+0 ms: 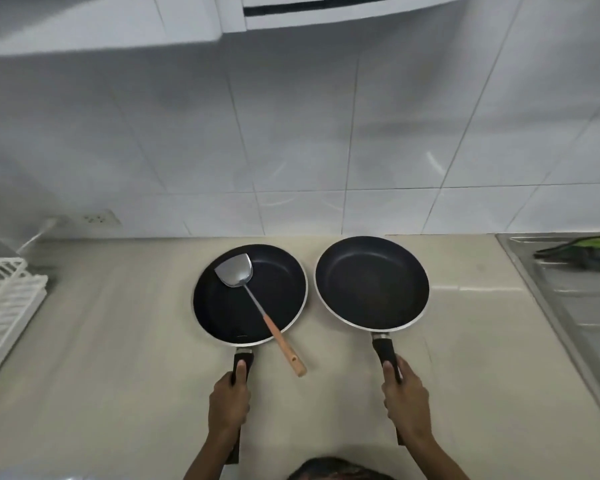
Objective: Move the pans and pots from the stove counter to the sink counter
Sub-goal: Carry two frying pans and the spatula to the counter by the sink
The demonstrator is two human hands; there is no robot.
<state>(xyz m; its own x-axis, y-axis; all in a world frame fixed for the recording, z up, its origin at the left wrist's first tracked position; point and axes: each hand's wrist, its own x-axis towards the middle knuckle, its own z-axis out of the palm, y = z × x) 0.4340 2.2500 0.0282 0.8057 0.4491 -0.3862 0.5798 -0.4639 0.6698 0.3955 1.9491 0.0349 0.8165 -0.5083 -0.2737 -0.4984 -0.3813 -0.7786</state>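
Two black frying pans with pale rims sit side by side over the beige counter (118,341). The left pan (229,306) holds a metal spatula (234,271) whose wooden handle sticks out over the rim toward me. My left hand (228,400) is closed around that pan's black handle. The right pan (371,282) has nothing in it. Its black handle is gripped by my right hand (405,400), thumb on top. Whether the pans rest on the counter or hover just above it, I cannot tell.
A steel sink drainboard (568,306) lies at the right edge with a green cloth (589,247) on it. A white plastic rack (4,299) stands at the left. A tiled wall with a power socket (97,219) rises behind the counter; cabinets hang overhead.
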